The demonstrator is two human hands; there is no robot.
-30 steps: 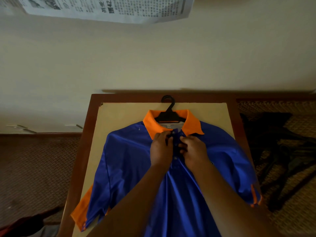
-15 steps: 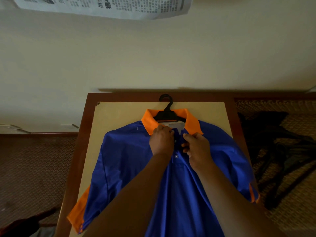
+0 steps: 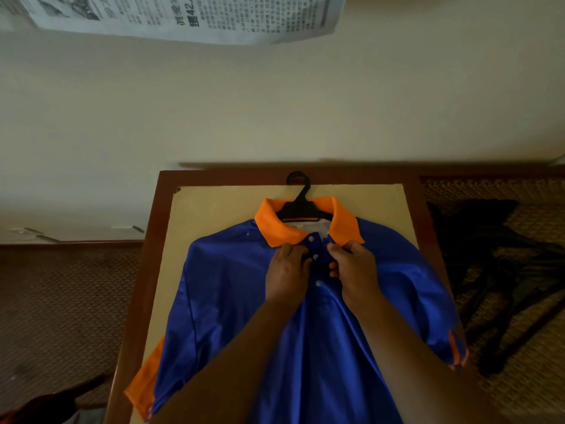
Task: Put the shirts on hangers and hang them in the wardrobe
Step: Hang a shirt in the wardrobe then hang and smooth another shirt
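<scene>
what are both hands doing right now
Left hand: fingers curled, pinching the button strip of the blue shirt just below the collar.
Right hand: fingers curled, pinching the other edge of the same strip.

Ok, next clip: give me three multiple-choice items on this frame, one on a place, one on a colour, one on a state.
1. Where does the hanger's hook lie?
A. past the collar, toward the wall
B. under a sleeve
C. on the floor

2. What colour is the shirt's collar?
A. white
B. orange
C. black

3. What are the two hands doing?
A. resting flat on the table
B. lifting the hanger
C. pinching the placket at the buttons

Answers:
1 A, the hook sticks out beyond the collar at the table's far edge.
2 B, the collar is orange on a blue shirt.
3 C, the left hand and right hand pinch the placket either side of the buttons.
</scene>
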